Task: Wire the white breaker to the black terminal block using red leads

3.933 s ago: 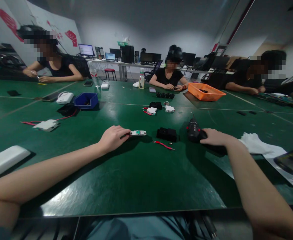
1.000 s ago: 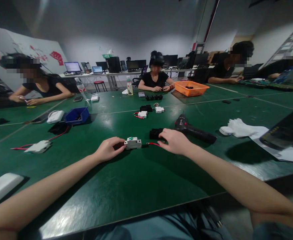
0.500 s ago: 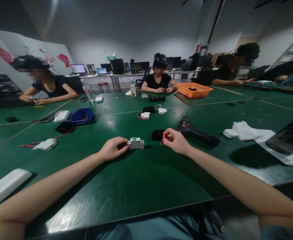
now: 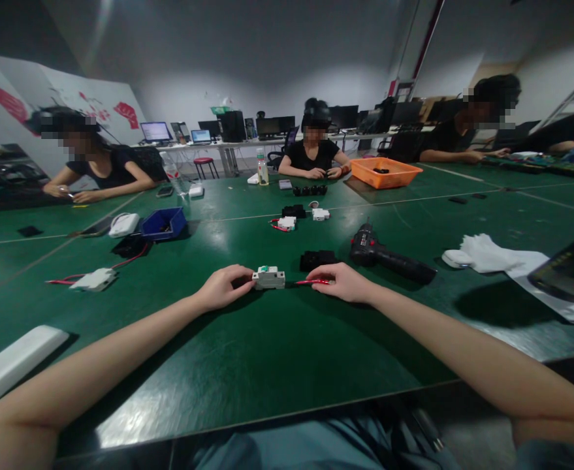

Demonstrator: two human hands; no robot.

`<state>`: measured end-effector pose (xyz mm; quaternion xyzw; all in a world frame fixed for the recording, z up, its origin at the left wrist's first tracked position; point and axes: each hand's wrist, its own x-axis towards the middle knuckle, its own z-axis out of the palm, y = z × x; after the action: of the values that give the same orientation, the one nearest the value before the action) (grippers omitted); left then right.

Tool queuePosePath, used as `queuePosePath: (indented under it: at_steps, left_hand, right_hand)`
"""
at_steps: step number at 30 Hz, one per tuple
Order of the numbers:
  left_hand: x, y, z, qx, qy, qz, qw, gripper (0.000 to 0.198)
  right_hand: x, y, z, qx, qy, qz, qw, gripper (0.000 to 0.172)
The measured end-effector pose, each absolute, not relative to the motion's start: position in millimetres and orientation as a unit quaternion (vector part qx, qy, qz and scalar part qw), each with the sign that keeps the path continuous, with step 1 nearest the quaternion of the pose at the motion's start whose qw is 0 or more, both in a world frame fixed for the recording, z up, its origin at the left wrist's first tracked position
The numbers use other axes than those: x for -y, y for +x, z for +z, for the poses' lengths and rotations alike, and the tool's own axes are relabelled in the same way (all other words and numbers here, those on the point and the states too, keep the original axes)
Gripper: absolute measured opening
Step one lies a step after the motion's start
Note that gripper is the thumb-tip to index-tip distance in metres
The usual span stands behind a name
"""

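My left hand (image 4: 224,286) is closed on the left end of a small white circuit breaker (image 4: 268,278) with a green switch, standing on the green table (image 4: 277,365). My right hand (image 4: 344,282) pinches a short red wire (image 4: 310,282) and holds it level, its free end pointing at the breaker's right side. Whether the wire tip touches the breaker I cannot tell. A black block (image 4: 318,260) lies just behind the wire.
A black power screwdriver (image 4: 389,256) lies right of the block. White cloth (image 4: 482,252) and a dark tablet (image 4: 568,267) sit far right. A blue bin (image 4: 164,223), wired white parts (image 4: 93,279) and a white bar (image 4: 15,362) are left. Three other people sit around an orange tray (image 4: 385,172).
My right hand left the screwdriver, picked up the red wire from the table, and has now lowered it level toward the breaker. The breaker was stood upright under my left hand.
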<state>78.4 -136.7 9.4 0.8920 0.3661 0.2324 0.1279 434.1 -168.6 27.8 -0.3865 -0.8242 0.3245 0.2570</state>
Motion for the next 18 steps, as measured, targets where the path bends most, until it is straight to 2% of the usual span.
queuePosePath:
  at_steps: [4, 9, 14, 18]
  left_hand:
    - [138.2, 79.0, 9.9, -0.368, 0.892, 0.232, 0.125, 0.031]
    - [139.0, 79.5, 10.5, -0.371, 0.890, 0.232, 0.125, 0.031]
    - [139.4, 80.1, 11.4, -0.370, 0.892, 0.230, 0.122, 0.032]
    - [139.8, 80.4, 12.1, -0.364, 0.894, 0.232, 0.118, 0.031]
  right_hand:
    - [164.8, 435.5, 20.0, 0.810, -0.379, 0.373, 0.245, 0.034]
    - [166.3, 435.1, 20.3, 0.828, -0.372, 0.343, 0.239, 0.031]
    - [169.9, 433.6, 25.8, 0.891, -0.358, 0.182, 0.214, 0.022]
    - [171.4, 429.9, 25.9, 0.918, -0.330, 0.079, 0.206, 0.023]
